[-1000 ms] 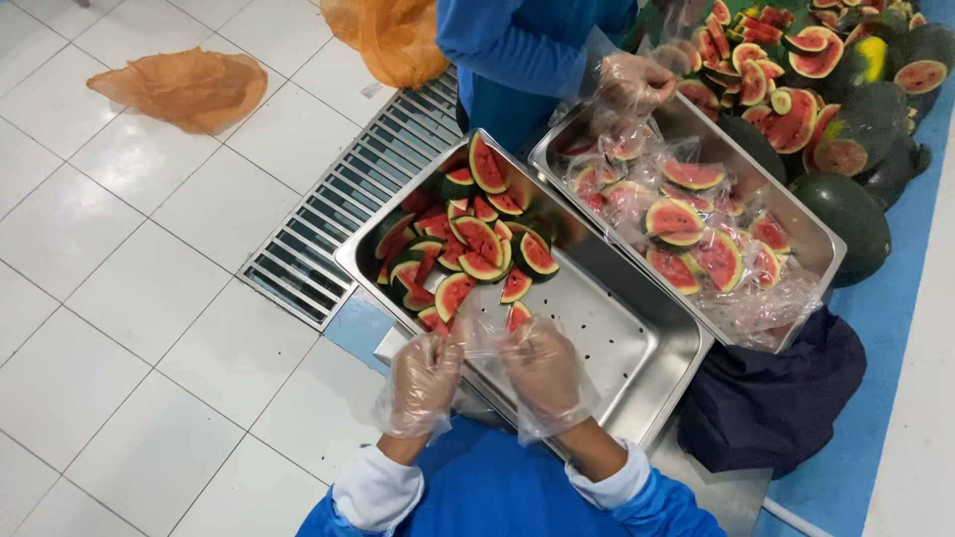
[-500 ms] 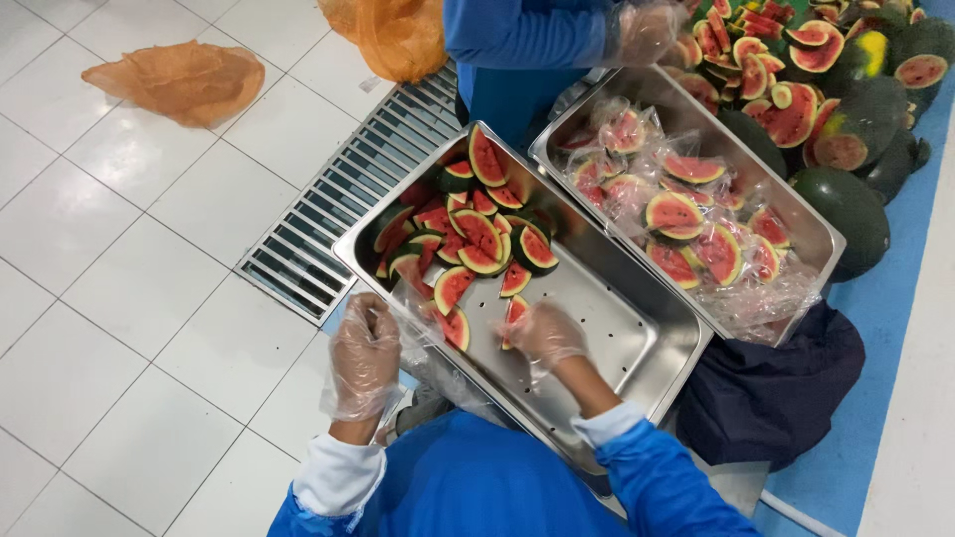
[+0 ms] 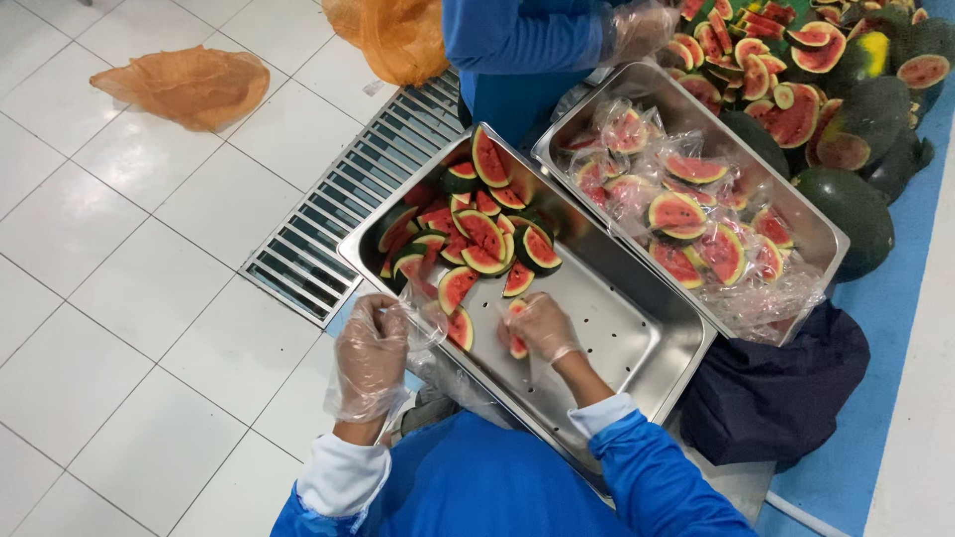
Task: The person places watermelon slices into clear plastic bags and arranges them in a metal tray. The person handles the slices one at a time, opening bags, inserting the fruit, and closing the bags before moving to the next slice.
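Observation:
My right hand point(image 3: 540, 326), in a thin clear glove, is inside the near steel tray point(image 3: 637, 343) and grips a small watermelon wedge point(image 3: 517, 343). My left hand point(image 3: 373, 350), also gloved, holds a clear plastic bag point(image 3: 430, 328) at the tray's near-left rim. A pile of cut watermelon wedges point(image 3: 477, 224) fills the tray's far-left end. The far steel tray point(image 3: 811, 234) holds several bagged watermelon pieces point(image 3: 686, 214).
Another person in blue point(image 3: 517, 45) stands across the trays, a gloved hand point(image 3: 637, 25) by a heap of cut melon point(image 3: 776, 45). Whole dark melons point(image 3: 846, 204) lie right. A floor drain grate point(image 3: 348, 214), orange bags point(image 3: 184, 85) and a dark cloth point(image 3: 776, 393) surround the trays.
My left hand moved out to the tray's left rim with the bag. My right hand shifted right inside the tray and closed on a wedge. The other person's hand drew back from the far tray.

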